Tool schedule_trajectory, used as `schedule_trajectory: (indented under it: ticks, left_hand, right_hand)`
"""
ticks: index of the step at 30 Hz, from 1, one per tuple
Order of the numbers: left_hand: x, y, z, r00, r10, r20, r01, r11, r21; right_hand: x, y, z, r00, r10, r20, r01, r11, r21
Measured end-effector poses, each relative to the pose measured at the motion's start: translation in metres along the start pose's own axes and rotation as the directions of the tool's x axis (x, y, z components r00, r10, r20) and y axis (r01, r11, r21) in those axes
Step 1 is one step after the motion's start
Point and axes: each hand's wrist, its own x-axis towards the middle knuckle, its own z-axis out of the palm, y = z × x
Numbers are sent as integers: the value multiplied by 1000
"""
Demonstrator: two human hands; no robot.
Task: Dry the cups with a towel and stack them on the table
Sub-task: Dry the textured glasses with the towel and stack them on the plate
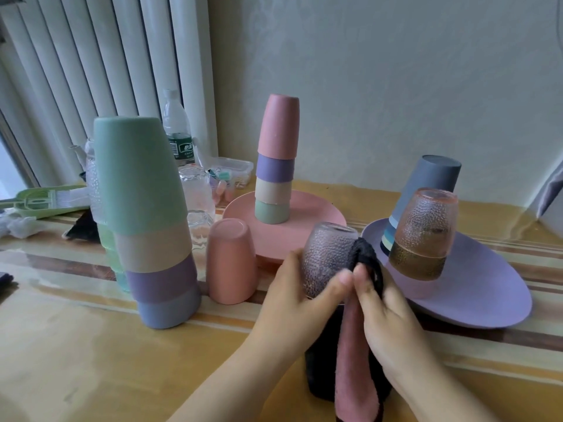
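Left hand [297, 295] wraps its fingers and thumb round a dimpled glass cup [327, 257], held mouth-down just above the bench [91, 345]. Right hand [385, 306] pinches the dark-and-pink towel [350, 370] against the cup's side — thumbs of both hands touching, cloth hanging down to the bench below. Just right, a purple plate [475, 293] carries two stacked textured glasses [423, 236] and, behind them, a nested stack topped by a grey cup [426, 190]. Further back, a pink plate [307, 220] bears a four-cup tower [275, 159]. Left of the hands stands a single pink cup [228, 260], upside down, and beside it a tall stack topped green [146, 214]. Clear glassware [196, 193] behind looks like more tumblers — hard to tell.
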Motion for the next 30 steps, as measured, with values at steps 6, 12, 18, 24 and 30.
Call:
schedule_trajectory:
  ticks: [6, 12, 18, 24, 30]
  left_hand:
    - [1, -2, -3, 994, -7, 113, 5, 1000, 20]
    - [-1, 2, -4, 965, -44, 258, 108, 965, -239]
    - [3, -1, -3, 977, -141, 160, 198, 884, -424]
    - [2, 4, 2, 988, -148, 41, 153, 941, -303]
    - [2, 0, -4, 993, -66, 96, 80, 986, -147]
  right_hand:
    - [3, 4, -3, 999, 32, -1, -32, 995, 92]
    - [5, 2, -12, 985, 147, 95, -165, 961, 221]
    - [5, -2, -11, 974, 207, 96, -220, 964, 148]
    - [2, -1, -10, 983, 183, 32, -185, 979, 90]
    - [-1, -5, -5, 982, -50, 183, 56, 998, -25]
